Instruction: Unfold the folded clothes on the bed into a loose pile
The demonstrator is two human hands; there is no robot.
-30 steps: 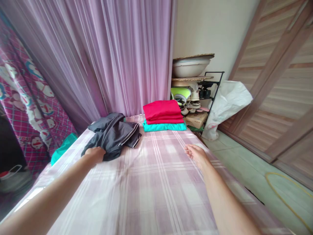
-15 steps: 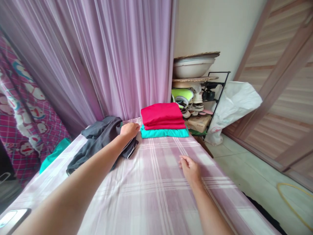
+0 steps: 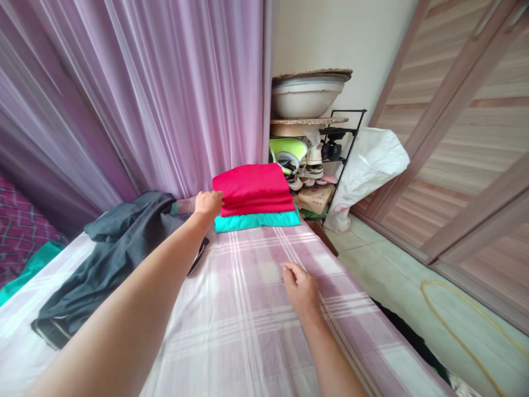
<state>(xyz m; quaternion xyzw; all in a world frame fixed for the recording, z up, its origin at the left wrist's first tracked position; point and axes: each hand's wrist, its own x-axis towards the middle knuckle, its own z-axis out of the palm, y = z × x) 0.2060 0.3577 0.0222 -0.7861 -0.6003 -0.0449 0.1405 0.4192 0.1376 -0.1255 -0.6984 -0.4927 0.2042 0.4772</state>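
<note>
the left hand (image 3: 209, 204) bent its fingers at the red cloth (image 3: 254, 187), pinching or not i couldn't tell, the right hand (image 3: 301, 286) curled its together, red lying folded on the teal cloth (image 3: 258, 221) by the far edge of the bed (image 3: 243, 325), the dark garment (image 3: 119, 248) unfolded leftward.

The red pile (image 3: 253, 187) is looking like smooth, matt cloth; the dark garment (image 3: 109, 248) is showing wrinkled cloth. The curtain (image 3: 198, 82) is shining softly, the wardrobe (image 3: 471, 160) is showing grained wood, and the bag (image 3: 367, 165) is looking like crinkled, glossy plastic.
</note>
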